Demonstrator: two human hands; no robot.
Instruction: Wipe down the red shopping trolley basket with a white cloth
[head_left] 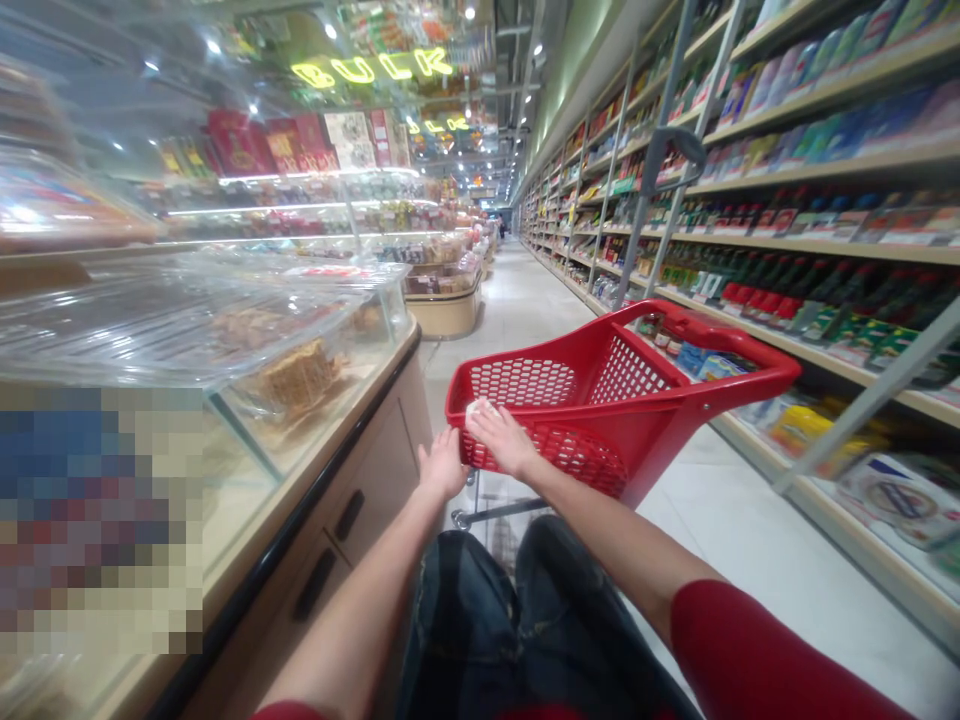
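A red plastic shopping cart (652, 420) with perforated basket walls is in front of me, its handle toward the right. At the cart's near left corner, my left hand (444, 464) is against the outer edge, its visible fingers somewhat spread; the thumb is hard to see. Just to the right, my right hand (504, 438) presses a crumpled white tissue (478, 409) on the basket's rim. The tissue is partly under my fingers. Inside the basket, the perforated wall (517, 382) shows.
On the left runs a wooden display counter (382, 450) with clear covers over packaged food. Tall shelves (810, 240) of bottles and boxes line the right, with a grey ladder (660, 160) against them. A pale tiled aisle (517, 280) leads away. One lower-left area is pixelated.
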